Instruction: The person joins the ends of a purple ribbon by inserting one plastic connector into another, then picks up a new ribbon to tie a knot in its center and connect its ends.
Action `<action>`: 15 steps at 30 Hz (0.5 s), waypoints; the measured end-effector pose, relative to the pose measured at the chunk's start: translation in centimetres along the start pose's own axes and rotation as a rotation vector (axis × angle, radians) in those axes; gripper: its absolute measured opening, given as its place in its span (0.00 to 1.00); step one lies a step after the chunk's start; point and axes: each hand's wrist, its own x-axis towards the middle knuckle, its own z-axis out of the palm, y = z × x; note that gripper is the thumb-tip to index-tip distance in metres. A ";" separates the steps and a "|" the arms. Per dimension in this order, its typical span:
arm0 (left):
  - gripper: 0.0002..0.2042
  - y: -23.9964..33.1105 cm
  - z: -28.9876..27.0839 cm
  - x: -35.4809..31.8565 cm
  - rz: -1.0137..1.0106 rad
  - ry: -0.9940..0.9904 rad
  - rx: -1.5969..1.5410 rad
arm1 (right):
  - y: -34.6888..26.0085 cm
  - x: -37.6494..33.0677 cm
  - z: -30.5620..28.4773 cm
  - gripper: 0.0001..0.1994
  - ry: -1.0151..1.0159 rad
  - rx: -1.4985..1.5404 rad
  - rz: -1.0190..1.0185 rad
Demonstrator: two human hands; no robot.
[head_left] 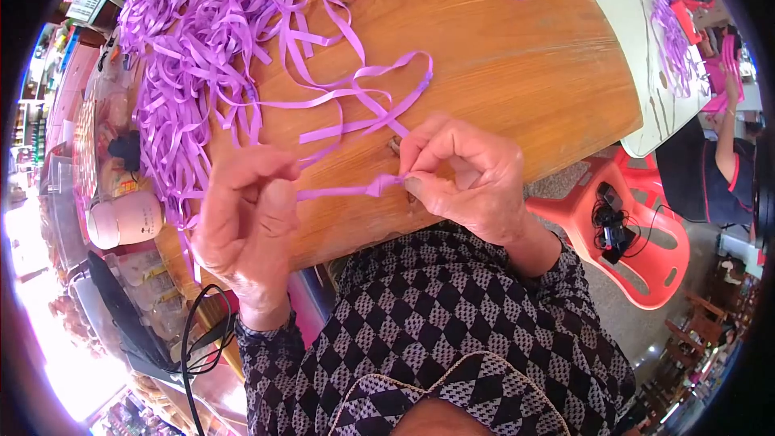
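A narrow purple ribbon [343, 191] stretches between my two hands over the near edge of the table. At its right end is a small folded knot [379, 186]. My right hand [468, 178] pinches the ribbon just beyond that knot between thumb and fingertips. Curled around the ribbon's other side is my left hand [250, 222]; its palm side hides where the ribbon runs. Beyond my left hand lies a big tangled heap of purple ribbon [194, 64]. Loose loops [395, 73] trail from the heap over the wood, close to my right hand.
The wooden table [517, 56] has a rounded right end. A pink-white jar [125, 220] stands left of the heap, near a black cable [187, 355]. At right, a red plastic stool [613, 234] bears a black corded device [613, 226]. Another person's arm [725, 145] reaches toward a pale table [638, 73].
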 end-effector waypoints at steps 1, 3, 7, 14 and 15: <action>0.11 0.0 -0.1 0.2 -0.003 0.000 0.000 | 0.0 0.1 0.0 0.05 0.001 0.000 0.003; 0.15 0.1 -0.3 0.7 -0.014 -0.320 0.311 | 0.1 0.2 0.0 0.05 0.002 -0.024 0.016; 0.19 -1.4 -0.1 0.4 -0.066 -0.462 0.336 | 0.1 0.5 0.7 0.04 0.003 0.020 0.046; 0.09 -2.2 1.1 0.5 -0.233 -0.482 -0.095 | 0.0 0.6 0.5 0.04 0.002 0.044 0.090; 0.09 -2.1 1.3 0.6 -0.236 -0.482 -0.097 | 0.2 0.6 0.4 0.03 -0.013 -0.026 0.034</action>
